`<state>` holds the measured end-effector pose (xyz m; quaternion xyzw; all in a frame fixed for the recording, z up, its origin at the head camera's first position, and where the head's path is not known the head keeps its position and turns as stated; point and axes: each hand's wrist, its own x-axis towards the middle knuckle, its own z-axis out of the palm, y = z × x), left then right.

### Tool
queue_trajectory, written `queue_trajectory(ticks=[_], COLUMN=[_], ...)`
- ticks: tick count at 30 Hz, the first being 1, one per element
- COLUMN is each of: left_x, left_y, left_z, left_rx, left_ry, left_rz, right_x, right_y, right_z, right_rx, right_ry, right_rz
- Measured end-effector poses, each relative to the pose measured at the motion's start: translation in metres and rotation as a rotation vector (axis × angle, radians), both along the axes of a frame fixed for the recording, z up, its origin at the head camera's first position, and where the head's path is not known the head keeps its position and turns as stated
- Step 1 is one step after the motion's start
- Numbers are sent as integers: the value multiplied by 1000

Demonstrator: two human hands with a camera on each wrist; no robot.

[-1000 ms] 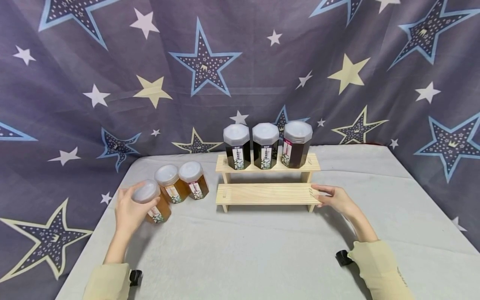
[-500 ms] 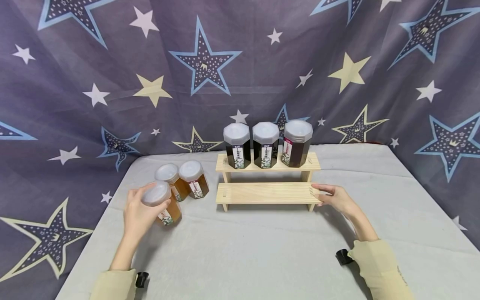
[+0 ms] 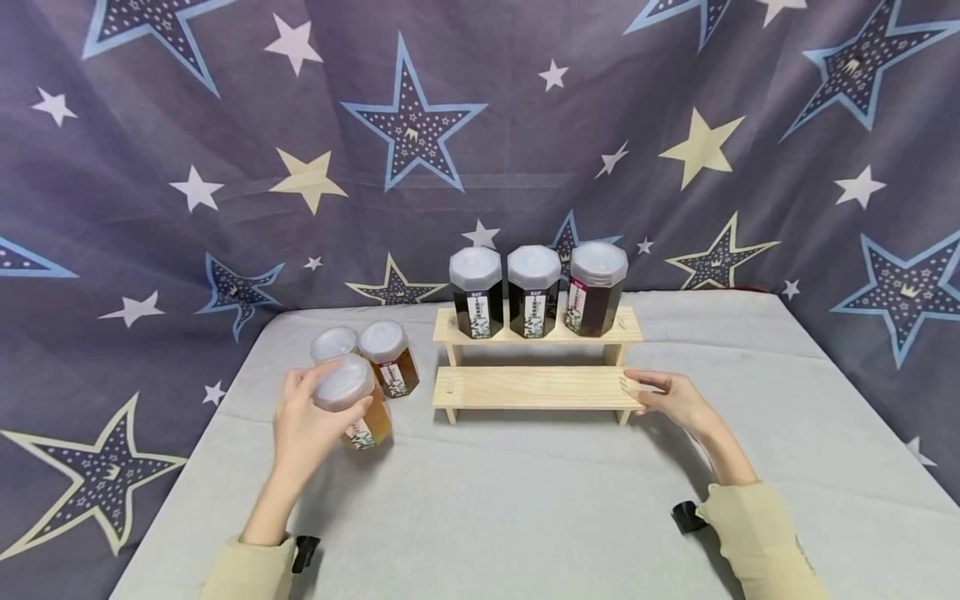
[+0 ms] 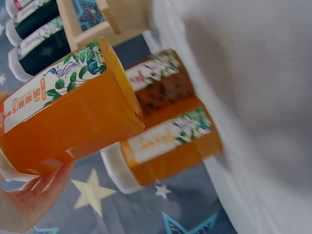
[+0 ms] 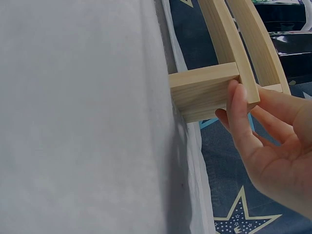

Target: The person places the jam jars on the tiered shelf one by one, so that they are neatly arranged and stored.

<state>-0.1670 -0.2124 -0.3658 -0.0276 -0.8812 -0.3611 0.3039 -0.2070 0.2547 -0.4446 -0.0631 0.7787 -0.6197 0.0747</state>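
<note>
My left hand (image 3: 311,425) grips an amber honey jar (image 3: 369,421) by its pale lid, fingers on one side and thumb on the other. In the left wrist view this jar (image 4: 73,105) hangs tilted, its base clear of the table. Behind it stand a second amber jar (image 4: 170,146), partly hidden in the head view, and a darker reddish-brown jar (image 3: 396,371). With thumb and fingers, my right hand (image 3: 678,400) pinches the right end of the lower step of a two-tier wooden rack (image 3: 536,387); the right wrist view shows the fingertips around the board's end (image 5: 251,92).
Three dark jars with pale lids, among them a middle one (image 3: 532,292), stand in a row on the rack's upper step (image 3: 442,327). A grey-white cloth (image 3: 495,508) covers the table. A star-patterned curtain (image 3: 480,108) hangs behind.
My left hand has lifted the amber jar and carried it rightward, past the front of the second amber jar. The right hand stays on the rack.
</note>
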Motion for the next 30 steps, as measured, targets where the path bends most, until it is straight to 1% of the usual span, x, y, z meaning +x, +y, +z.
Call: queue_trajectory(ticks=[5, 11, 15, 16, 19, 21, 25, 28, 30], left_x=[1, 1, -2, -2, -5, -6, -7, -8, -9], left_y=[17, 38, 51, 54, 62, 68, 79, 88, 93], left_z=[7, 16, 19, 20, 21, 22, 24, 23, 22], left_rx=[1, 30, 44, 48, 50, 54, 55, 35, 27], left_ry=[25, 43, 41, 39, 28, 23, 35, 58, 72], left_rz=[-37, -79, -104, -110, -123, -132, -151, -156, -160], right_x=[1, 0, 1, 2, 2, 1, 2, 2, 2], right_y=[-1, 0, 1, 2, 4, 4, 1, -1, -1], right_z=[0, -1, -1, -1, -3, -3, -1, 1, 1], right_rx=[-9, -11, -49, -85, -118, -97, -6, 4, 1], right_ry=[1, 21, 70, 93, 122, 113, 52, 23, 15], right_rz=[-1, 12, 40, 64, 91, 85, 20, 4, 9])
